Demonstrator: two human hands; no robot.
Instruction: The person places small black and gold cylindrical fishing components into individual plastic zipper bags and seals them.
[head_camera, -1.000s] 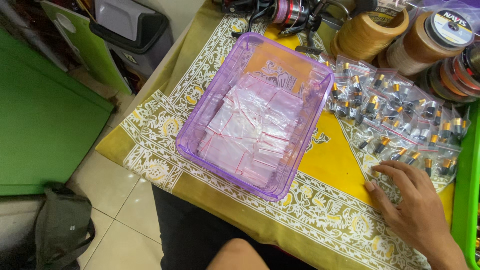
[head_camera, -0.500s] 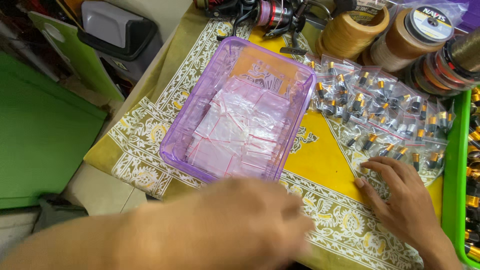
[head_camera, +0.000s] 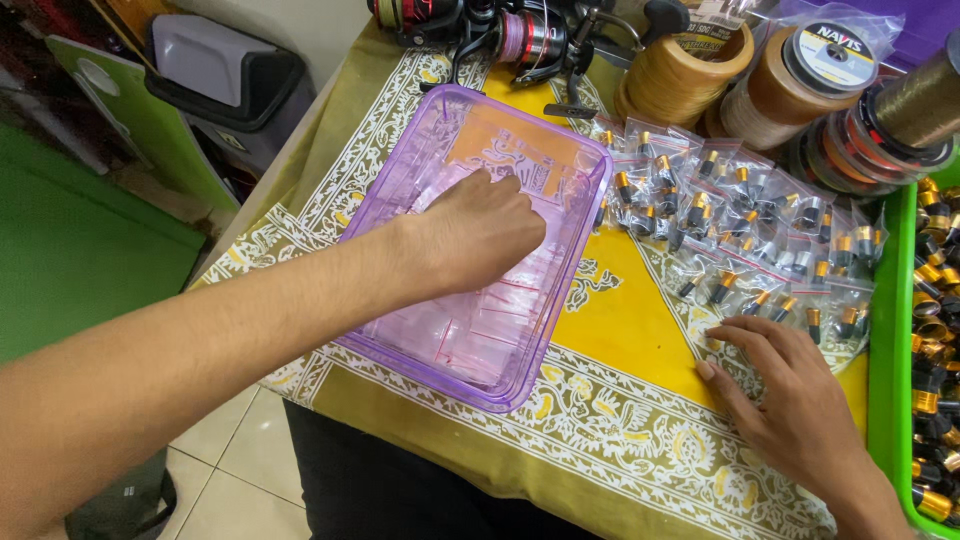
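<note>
A clear purple plastic tray (head_camera: 400, 170) lies on a yellow patterned cloth (head_camera: 610, 330) and holds a layer of small empty clear zip bags (head_camera: 480, 330). My left hand (head_camera: 480, 232) reaches into the tray, knuckles up, fingers curled down onto the bags; whether it has pinched one I cannot see. My right hand (head_camera: 790, 390) rests flat on the cloth at the lower right, fingers spread, fingertips at the edge of a spread of small bagged black-and-gold parts (head_camera: 740, 220).
A green bin (head_camera: 885, 370) of loose gold-and-black parts stands at the right edge. Spools of line (head_camera: 830, 70) and fishing reels (head_camera: 520, 30) crowd the far side. The table's left edge drops to a tiled floor with a dark box (head_camera: 220, 90).
My left arm came in from the lower left and my left hand has gone into the purple tray onto the bags. My right hand has stayed on the cloth.
</note>
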